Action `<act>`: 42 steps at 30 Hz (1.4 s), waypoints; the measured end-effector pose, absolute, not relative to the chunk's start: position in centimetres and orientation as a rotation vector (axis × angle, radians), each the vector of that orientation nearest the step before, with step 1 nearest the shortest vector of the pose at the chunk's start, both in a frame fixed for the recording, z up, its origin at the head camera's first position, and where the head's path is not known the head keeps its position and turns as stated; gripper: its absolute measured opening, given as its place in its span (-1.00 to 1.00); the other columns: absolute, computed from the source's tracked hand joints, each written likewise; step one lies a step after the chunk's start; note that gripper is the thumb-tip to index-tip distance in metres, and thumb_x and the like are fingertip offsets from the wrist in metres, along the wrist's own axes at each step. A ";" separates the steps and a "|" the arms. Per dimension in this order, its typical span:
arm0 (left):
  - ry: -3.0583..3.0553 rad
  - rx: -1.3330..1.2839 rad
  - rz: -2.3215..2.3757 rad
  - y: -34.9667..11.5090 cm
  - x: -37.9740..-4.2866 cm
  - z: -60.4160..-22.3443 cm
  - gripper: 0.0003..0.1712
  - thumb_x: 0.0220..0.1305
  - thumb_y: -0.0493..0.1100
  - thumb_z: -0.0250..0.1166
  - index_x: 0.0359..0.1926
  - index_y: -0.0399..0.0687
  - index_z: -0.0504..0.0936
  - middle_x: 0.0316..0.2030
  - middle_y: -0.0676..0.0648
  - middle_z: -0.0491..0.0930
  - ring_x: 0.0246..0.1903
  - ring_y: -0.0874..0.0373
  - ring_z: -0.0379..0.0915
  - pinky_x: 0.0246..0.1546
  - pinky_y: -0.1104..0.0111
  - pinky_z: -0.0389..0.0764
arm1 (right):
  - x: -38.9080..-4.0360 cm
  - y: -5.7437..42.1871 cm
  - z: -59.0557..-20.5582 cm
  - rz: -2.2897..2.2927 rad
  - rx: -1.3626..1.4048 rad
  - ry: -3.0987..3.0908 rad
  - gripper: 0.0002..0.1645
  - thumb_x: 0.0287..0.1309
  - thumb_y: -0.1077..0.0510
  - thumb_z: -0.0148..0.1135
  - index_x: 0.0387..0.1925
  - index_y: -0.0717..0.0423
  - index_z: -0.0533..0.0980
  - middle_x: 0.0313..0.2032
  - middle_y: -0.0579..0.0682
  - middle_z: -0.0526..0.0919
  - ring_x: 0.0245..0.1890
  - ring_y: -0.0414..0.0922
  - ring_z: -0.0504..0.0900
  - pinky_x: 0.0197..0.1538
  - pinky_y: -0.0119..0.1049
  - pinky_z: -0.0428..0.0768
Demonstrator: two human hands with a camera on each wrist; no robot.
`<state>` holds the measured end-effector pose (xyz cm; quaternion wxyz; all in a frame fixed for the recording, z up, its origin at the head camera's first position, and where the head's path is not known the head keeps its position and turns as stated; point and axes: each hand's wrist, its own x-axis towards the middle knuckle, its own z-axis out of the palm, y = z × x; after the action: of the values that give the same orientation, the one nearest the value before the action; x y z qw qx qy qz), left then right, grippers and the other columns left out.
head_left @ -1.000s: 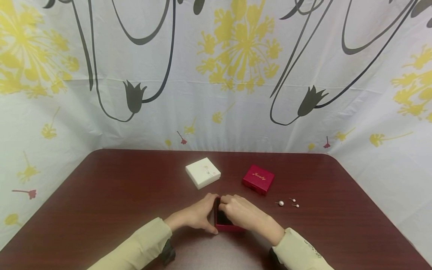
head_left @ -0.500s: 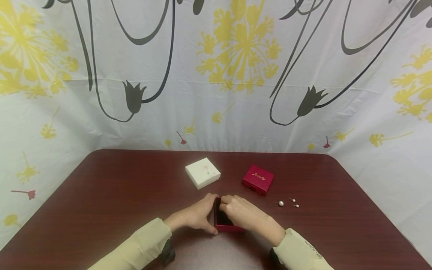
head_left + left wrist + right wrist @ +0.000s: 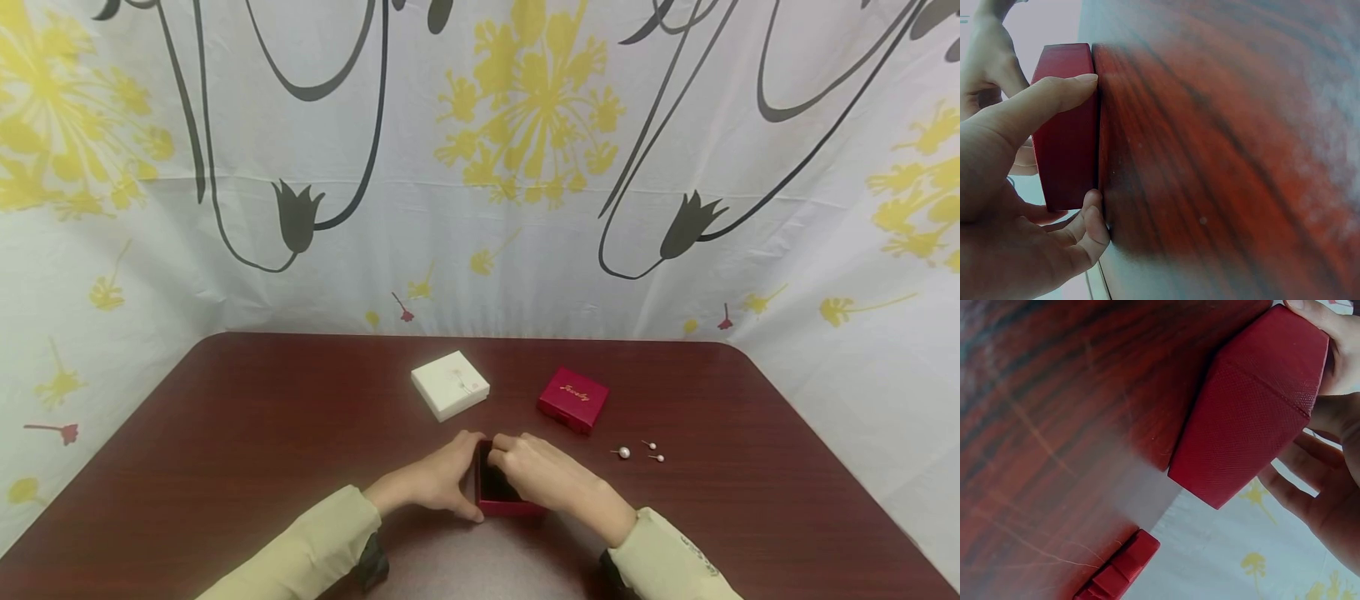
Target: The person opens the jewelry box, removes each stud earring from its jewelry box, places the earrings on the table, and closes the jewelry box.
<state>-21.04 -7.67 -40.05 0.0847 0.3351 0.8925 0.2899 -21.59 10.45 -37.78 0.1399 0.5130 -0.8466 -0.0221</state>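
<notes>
An open red box with a dark inside stands on the table in front of me. My left hand holds it from the left, thumb at the near corner and fingers at the far one. In the left wrist view that thumb lies along the red side wall. My right hand reaches over the right side with its bent fingertips down inside the box. The right wrist view has the box's outer walls hiding those fingertips, so whether they pinch anything cannot be seen.
A white box and a smaller red box lettered "Jewelry" stand farther back. Right of my right hand lie a larger pearl pin and two smaller pearl pins. A patterned curtain hangs behind the table.
</notes>
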 end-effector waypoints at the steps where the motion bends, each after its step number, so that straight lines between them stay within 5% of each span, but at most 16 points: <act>1: 2.661 1.000 0.871 -7.7 -21.0 -40.1 0.02 -0.36 -0.12 0.52 0.12 -0.37 0.16 -0.08 -0.14 0.27 -0.08 0.11 0.27 -0.01 0.35 0.37 | -21.6 10.5 -37.7 -0.062 1.479 -2.444 -0.86 -0.18 0.37 0.25 -0.50 0.11 0.56 -0.55 -0.09 0.43 -0.67 -0.29 0.31 -0.56 -0.49 0.40; 42: 2.673 0.939 0.820 -7.5 -20.7 -39.9 0.08 -0.32 -0.10 0.50 0.18 -0.42 0.09 0.01 -0.17 0.24 0.05 0.05 0.24 0.10 0.28 0.31 | -22.7 16.5 -36.4 0.217 1.211 -2.558 -0.87 -0.18 0.33 0.30 -0.49 0.14 0.52 -0.52 -0.09 0.51 -0.55 -0.24 0.51 -0.47 -0.44 0.53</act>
<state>-20.73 -7.49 -39.86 0.0960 0.3170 0.9020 0.2768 -22.72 16.51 -36.38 0.1510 0.4216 -0.8909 0.0757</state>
